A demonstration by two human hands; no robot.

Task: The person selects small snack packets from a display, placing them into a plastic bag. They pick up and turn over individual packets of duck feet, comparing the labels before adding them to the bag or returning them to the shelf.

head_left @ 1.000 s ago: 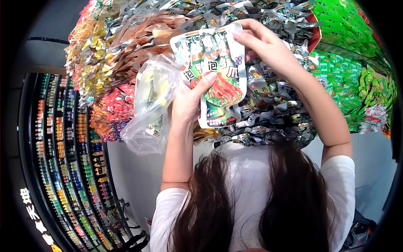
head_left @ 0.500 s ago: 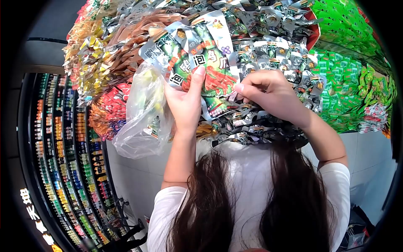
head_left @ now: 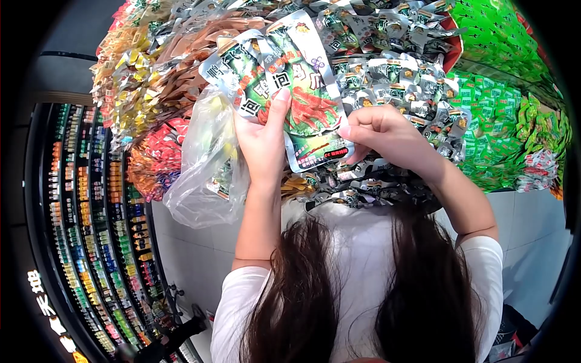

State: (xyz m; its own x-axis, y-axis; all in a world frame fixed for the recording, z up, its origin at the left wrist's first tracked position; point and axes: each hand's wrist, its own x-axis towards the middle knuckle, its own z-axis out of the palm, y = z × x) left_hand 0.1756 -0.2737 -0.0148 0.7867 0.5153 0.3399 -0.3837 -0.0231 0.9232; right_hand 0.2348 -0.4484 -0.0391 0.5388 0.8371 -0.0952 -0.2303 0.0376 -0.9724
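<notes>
My left hand (head_left: 264, 142) is closed on two overlapping foil snack packets, its thumb lying across the front. The front snack packet (head_left: 311, 109) is silver and green, with red strips of food and large Chinese characters printed on it. Partly covered behind it, a second snack packet (head_left: 236, 63) of similar design tilts to the left. With curled fingers, my right hand (head_left: 390, 133) pinches the lower right edge of the front packet; its fingertips are partly hidden. A clear plastic bag (head_left: 206, 181) with packets inside hangs beside my left hand and wrist.
Heaped silver-black packets (head_left: 387, 85) surround my hands. Brown and yellow packets (head_left: 139, 78) lie to the left, green packets (head_left: 484, 103) to the right. Shelves of small bottles or cans (head_left: 91, 230) stand at the far left, with pale floor tiles (head_left: 209, 254) below the display.
The front packet's bottom corner has straightened and turned to show its lower printed face. Both packets have tilted slightly, while my right hand stays at the edge.
</notes>
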